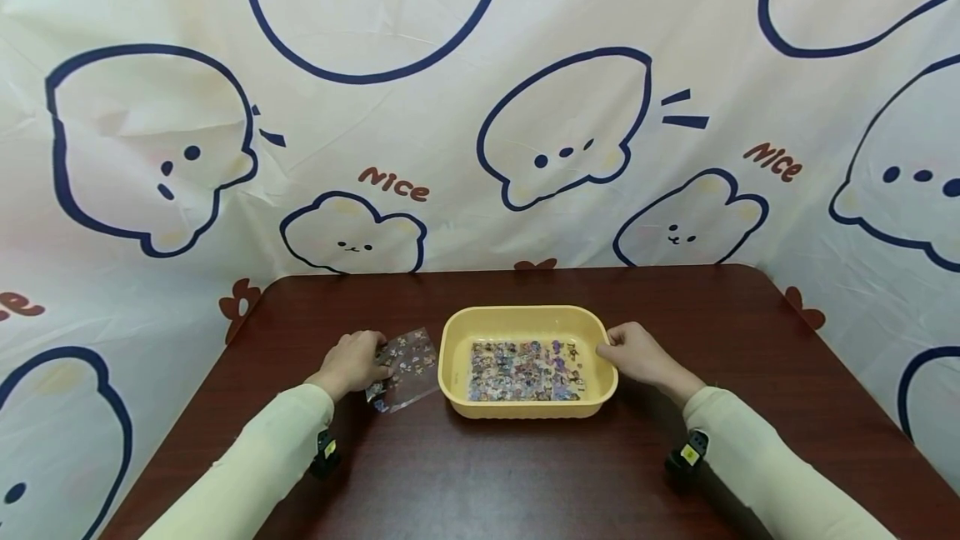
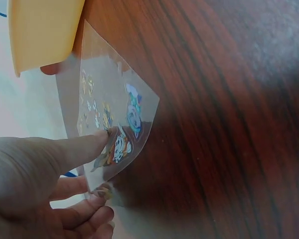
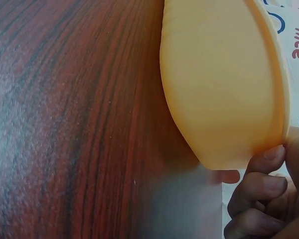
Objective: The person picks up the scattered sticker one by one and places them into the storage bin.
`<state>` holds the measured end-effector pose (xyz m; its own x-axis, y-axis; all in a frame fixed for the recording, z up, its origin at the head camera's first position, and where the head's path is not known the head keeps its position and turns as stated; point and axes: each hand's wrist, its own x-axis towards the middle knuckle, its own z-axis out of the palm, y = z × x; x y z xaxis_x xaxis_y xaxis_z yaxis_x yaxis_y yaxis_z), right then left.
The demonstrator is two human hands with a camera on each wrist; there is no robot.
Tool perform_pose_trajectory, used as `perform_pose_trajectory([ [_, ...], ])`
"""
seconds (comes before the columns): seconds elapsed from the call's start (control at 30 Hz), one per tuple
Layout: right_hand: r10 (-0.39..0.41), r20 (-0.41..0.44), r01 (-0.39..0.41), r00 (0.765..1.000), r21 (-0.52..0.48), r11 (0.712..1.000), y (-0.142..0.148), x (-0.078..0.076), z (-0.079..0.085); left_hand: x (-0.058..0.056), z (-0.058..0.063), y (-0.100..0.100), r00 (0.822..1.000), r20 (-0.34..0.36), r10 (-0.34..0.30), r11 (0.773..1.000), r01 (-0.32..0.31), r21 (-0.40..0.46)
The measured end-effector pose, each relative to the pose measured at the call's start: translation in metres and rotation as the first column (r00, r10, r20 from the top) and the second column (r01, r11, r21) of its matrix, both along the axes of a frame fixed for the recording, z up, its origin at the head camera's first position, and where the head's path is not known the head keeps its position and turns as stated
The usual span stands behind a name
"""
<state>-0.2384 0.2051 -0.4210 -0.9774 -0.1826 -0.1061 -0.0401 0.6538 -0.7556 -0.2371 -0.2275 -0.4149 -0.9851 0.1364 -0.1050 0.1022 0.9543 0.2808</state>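
Note:
My left hand [image 1: 356, 363] pinches the left edge of a clear plastic sheet [image 1: 417, 363] dotted with small cartoon stickers. In the left wrist view the thumb lies over the sheet [image 2: 105, 69], with fingers behind it; larger colourful figures [image 2: 133, 112] show near its corner. To its right stands a yellow plastic tray [image 1: 527, 411]. Many small cartoon sticker pieces [image 1: 525, 371] lie spread across the tray's bottom. At the tray's right end, my right hand [image 1: 641, 352] grips the rim between thumb and fingers. The right wrist view shows the tray's outer wall [image 3: 219, 89] and curled fingers below the rim.
A dark brown wood-grain table [image 1: 495, 473] carries everything. Behind it and on both sides hangs a pale curtain [image 1: 442, 132] printed with cartoon outlines. Dark devices with yellow marks are strapped to both wrists.

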Motion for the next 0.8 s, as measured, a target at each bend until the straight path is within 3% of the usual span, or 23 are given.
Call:
perform_pose_trajectory([
  [0.43,0.008,-0.026,-0.007,1.000,0.018,1.000,0.0009,-0.0008,0.0000,-0.0003,-0.0006,0.0021,0.999,-0.039,0.024,0.999,-0.023,0.028],
  [0.8,0.000,-0.007,0.000,1.000,0.025,1.000,0.0005,-0.0017,-0.0016,0.0024,0.0015,0.0010,0.999,0.005,0.033,0.997,-0.033,0.070],
])
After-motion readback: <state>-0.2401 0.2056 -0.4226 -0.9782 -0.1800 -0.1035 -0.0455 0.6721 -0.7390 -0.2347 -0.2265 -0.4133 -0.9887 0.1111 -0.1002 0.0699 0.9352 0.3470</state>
